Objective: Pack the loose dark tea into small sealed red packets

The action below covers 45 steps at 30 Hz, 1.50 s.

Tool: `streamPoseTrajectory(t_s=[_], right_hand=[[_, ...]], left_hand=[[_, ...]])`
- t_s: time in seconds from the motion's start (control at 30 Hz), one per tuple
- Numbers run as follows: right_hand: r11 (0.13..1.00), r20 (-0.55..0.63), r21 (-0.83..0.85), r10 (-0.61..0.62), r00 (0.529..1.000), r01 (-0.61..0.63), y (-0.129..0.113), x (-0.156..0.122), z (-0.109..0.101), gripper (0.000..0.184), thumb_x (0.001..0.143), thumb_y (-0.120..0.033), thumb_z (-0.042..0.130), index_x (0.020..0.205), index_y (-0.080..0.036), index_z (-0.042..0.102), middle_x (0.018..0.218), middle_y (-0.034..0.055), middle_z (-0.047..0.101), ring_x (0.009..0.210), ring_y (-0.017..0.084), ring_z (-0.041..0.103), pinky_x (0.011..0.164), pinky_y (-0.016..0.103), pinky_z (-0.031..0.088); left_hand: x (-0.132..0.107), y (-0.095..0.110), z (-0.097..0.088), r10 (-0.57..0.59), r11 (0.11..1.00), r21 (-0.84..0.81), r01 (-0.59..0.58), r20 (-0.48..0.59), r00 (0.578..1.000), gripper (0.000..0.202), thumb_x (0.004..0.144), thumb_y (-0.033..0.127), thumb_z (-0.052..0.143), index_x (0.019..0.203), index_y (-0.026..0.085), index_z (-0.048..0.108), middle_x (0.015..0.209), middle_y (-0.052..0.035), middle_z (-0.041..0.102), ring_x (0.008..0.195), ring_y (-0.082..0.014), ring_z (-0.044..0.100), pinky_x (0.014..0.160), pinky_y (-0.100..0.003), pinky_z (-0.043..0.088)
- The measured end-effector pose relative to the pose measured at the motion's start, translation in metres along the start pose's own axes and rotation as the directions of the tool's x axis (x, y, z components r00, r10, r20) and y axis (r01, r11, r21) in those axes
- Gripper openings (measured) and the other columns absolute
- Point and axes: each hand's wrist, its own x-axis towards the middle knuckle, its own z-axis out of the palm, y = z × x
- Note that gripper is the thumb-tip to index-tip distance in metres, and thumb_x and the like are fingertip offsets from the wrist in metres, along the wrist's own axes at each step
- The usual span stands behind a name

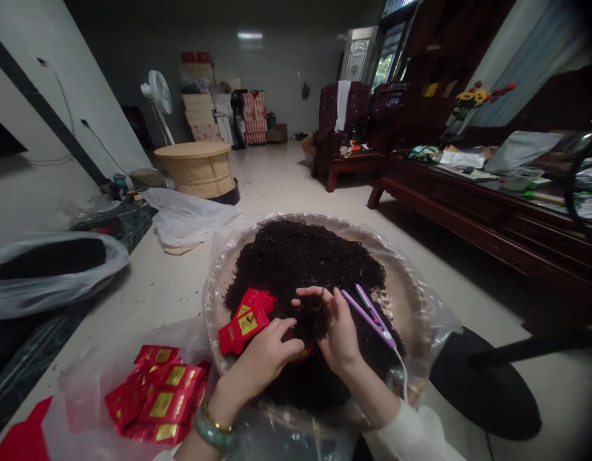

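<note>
A round woven tray (214,282), lined with clear plastic, holds a heap of dark loose tea leaves (300,256). My left hand (262,358) is closed on a red packet at the heap's near edge, with more red-and-gold packets (243,320) fanned out just above its fingers. My right hand (337,326) pinches a clump of tea leaves over that packet, fingers curled. A purple heat-sealing clamp (370,314) with a white cord lies on the leaves right of my right hand.
A plastic bag with several red-and-gold packets (156,400) lies at lower left. A bag of dark tea (46,269) sits far left. A dark wooden bench (493,218) runs along the right, a black fan base (488,384) beside the tray, a round wooden drum (200,166) behind.
</note>
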Motion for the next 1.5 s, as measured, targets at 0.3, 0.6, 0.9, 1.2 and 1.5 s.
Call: streamPoseTrajectory(t_s=[0.3, 0.6, 0.9, 1.2, 1.5], right_hand=[[0.895, 0.316, -0.409, -0.041, 0.948, 0.176, 0.002, -0.007, -0.024, 0.066, 0.089, -0.072, 0.028, 0.114, -0.025, 0.066, 0.121, 0.0073, 0.067, 0.119, 0.026, 0.054, 0.108, 0.047, 0.032], [-0.217, 0.625, -0.723, 0.201, 0.754, 0.656, -0.012, -0.031, -0.033, 0.015, 0.088, -0.027, 0.061, 0.099, -0.021, 0.067, 0.101, 0.0087, 0.070, 0.108, 0.029, 0.053, 0.090, 0.043, 0.042], [-0.425, 0.648, -0.574, 0.287, 0.705, 0.700, 0.004, -0.019, -0.038, 0.023, 0.092, -0.029, 0.060, 0.071, -0.021, 0.067, 0.066, 0.0027, 0.069, 0.069, 0.019, 0.055, 0.062, 0.031, 0.035], [0.128, 0.672, -0.740, 0.135, 0.728, 0.660, -0.021, -0.014, -0.056, 0.015, 0.093, -0.026, 0.055, 0.091, -0.024, 0.070, 0.085, 0.0027, 0.072, 0.084, 0.018, 0.062, 0.075, 0.029, 0.047], [-0.409, 0.469, -0.745, 0.242, 0.850, 0.527, 0.017, -0.051, -0.121, 0.071, 0.068, -0.003, 0.069, 0.131, -0.034, 0.055, 0.129, 0.0114, 0.057, 0.104, 0.029, 0.059, 0.082, 0.041, 0.052]], left_hand=[[-0.006, -0.006, 0.003, -0.022, 0.999, -0.028, 0.021, -0.024, 0.999, 0.023, 0.089, 0.009, 0.049, 0.095, 0.023, 0.066, 0.123, -0.0096, 0.058, 0.102, -0.0202, 0.058, 0.087, -0.034, 0.053], [-0.009, -0.007, 0.002, 0.087, 0.996, 0.018, -0.085, -0.157, 0.984, 0.019, 0.095, 0.018, 0.046, 0.098, 0.019, 0.064, 0.108, -0.0095, 0.066, 0.093, -0.0193, 0.061, 0.080, -0.034, 0.056], [-0.015, 0.001, 0.001, 0.131, 0.991, 0.005, -0.134, -0.249, 0.960, 0.018, 0.094, 0.012, 0.043, 0.090, 0.015, 0.060, 0.101, -0.0111, 0.068, 0.089, -0.0196, 0.062, 0.080, -0.035, 0.056], [-0.017, -0.005, -0.005, 0.157, 0.988, 0.018, -0.156, -0.175, 0.972, 0.015, 0.091, 0.013, 0.049, 0.091, 0.018, 0.063, 0.106, -0.0101, 0.071, 0.085, -0.0189, 0.062, 0.076, -0.034, 0.055], [-0.019, -0.010, 0.002, 0.088, 0.995, -0.027, -0.094, -0.182, 0.979, 0.021, 0.095, 0.017, 0.044, 0.092, 0.019, 0.064, 0.111, -0.0108, 0.071, 0.091, -0.0185, 0.067, 0.080, -0.033, 0.056]])
